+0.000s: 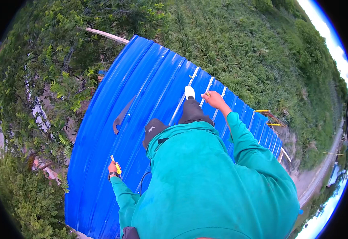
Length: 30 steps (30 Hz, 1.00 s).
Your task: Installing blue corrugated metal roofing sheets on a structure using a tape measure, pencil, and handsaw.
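My left hand [113,168], with a dark band at its wrist, is closed round a small yellow tool with a pale tip [118,169]; its exact kind is unclear. It is held out over the left part of a blue ribbed metal roof [98,135]. My right hand [214,99] is closed near my white shoe [189,92], above the roof's far part. A small yellowish tip [207,94] shows at its fingers, too small to name. A dark, tapered piece shaped like a handsaw [123,116] lies on the sheets between my left hand and the far edge.
Pale strips [184,95] run along several ribs, and screw heads dot the sheets. A wooden pole [107,36] juts out past the far left corner. Yellow bars [262,111] stick out beyond the right edge. Trees [34,99] crowd the left side; tall grass [237,51] spreads beyond.
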{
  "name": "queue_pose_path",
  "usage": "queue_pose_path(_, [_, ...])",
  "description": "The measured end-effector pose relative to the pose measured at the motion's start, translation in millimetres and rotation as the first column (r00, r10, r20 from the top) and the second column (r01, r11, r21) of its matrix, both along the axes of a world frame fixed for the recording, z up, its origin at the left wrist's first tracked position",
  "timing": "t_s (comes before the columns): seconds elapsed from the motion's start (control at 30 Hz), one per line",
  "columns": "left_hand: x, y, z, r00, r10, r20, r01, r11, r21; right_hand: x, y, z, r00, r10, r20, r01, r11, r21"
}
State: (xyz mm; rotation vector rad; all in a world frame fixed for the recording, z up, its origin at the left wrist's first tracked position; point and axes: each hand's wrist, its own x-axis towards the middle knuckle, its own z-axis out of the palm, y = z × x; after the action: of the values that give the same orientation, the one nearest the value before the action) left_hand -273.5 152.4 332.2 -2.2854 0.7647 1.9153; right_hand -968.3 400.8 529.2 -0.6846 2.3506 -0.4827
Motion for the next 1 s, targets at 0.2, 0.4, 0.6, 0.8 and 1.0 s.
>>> queue_pose_path(0.2, [38,-5,-28,0.975,0.212,0.069,-0.205,0.974,-0.099,-95,-12,-42,0.973,0.188,-0.133,-0.173,0.979,0.112])
queue_pose_path(0.4, [13,-18,-22,0.939,0.327,0.109,-0.282,0.910,-0.304,-187,40,-122,0.972,0.235,-0.020,-0.221,0.936,0.273])
queue_pose_path(0.6, [-172,30,-21,0.933,0.353,0.067,-0.330,0.915,-0.230,-278,19,-144,0.966,0.235,0.110,-0.258,0.915,0.311])
queue_pose_path(0.8, [-337,24,-1,0.978,0.179,-0.112,-0.194,0.969,-0.153,-297,-35,-152,0.945,0.309,0.107,-0.320,0.940,0.118])
queue_pose_path(1.0, [-379,-14,36,0.985,0.021,-0.169,-0.072,0.951,-0.301,-262,-68,-132,0.948,0.263,0.180,-0.270,0.963,0.011])
